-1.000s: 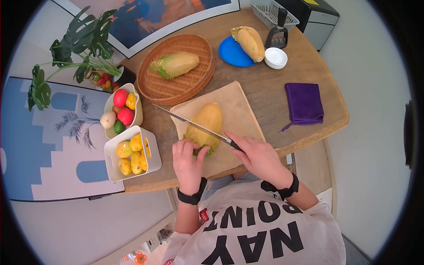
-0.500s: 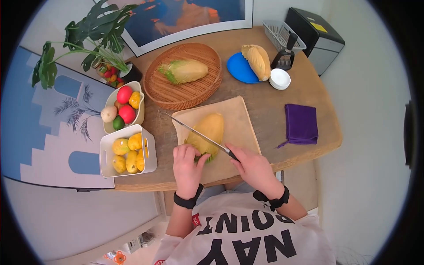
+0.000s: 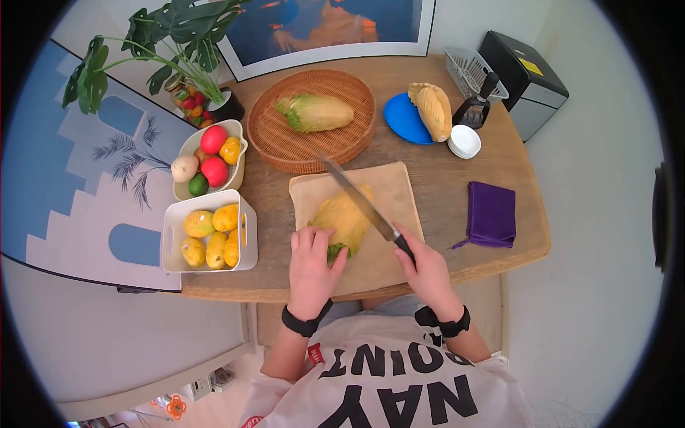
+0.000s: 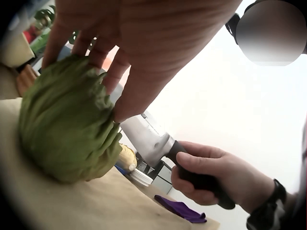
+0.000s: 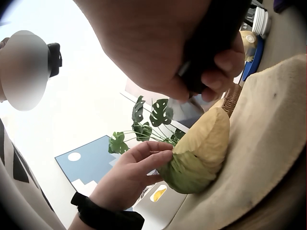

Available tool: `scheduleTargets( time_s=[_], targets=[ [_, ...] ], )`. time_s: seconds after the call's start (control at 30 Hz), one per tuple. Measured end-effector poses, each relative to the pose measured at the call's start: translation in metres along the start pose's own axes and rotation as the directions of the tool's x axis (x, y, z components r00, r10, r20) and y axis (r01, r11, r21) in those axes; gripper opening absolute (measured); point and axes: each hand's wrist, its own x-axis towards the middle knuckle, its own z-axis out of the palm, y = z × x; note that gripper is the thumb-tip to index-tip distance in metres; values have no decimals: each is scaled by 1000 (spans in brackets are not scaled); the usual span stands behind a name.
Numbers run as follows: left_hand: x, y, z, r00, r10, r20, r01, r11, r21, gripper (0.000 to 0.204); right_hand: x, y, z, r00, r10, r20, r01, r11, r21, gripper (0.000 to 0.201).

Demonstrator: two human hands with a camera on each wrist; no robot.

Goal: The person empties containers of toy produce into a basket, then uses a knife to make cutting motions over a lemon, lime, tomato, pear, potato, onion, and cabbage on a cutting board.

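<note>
A yellow napa cabbage (image 3: 344, 225) with a green leafy end lies on the beige cutting board (image 3: 394, 189). Over that leafy end, my left hand (image 3: 311, 265) grips the cabbage, fingers across the top and thumb on the near side. The ruffled green leaves of the cabbage (image 4: 67, 127) fill much of the left wrist view. My right hand (image 3: 428, 277) holds a kitchen knife (image 3: 365, 207) by its black handle. Its broad blade slants up and left, overlapping the cabbage in the head view. The left wrist view shows the blade raised beside the cabbage.
Behind the board, a round wicker tray (image 3: 260, 153) bears another napa cabbage. A blue plate (image 3: 399, 128) with a third cabbage, white bowls (image 3: 464, 143) and a purple cloth (image 3: 491, 214) lie to the right. Two bins (image 3: 246, 221) of fruit and vegetables stand left.
The knife has swung from lying slanted across the cabbage to pointing farther away, its blade face showing more. My right hand has shifted slightly right; the left keeps its grip. The head view has shifted.
</note>
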Motion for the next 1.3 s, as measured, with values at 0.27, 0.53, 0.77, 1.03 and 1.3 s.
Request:
scheduleTargets(
  time_s=[0.27,0.53,0.77,1.03,1.3],
  targets=[
    [33,7,2,988,-7,152,-40,953,302,71,-1,25,2,985,163,-52,-167,981,-102,43],
    [56,1,9,940,-167,296,88,961,264,94,0,26,2,976,196,95,-172,962,-212,40],
    [109,-29,-24,989,139,46,-146,936,320,89,-6,32,12,985,150,82,-125,960,-249,35],
    [188,-84,8,918,269,292,-388,762,518,90,-8,33,12,985,138,100,-112,967,-228,33],
    [231,-56,27,795,449,407,-605,556,569,67,-8,39,13,990,109,89,-95,984,-148,34]
  ],
)
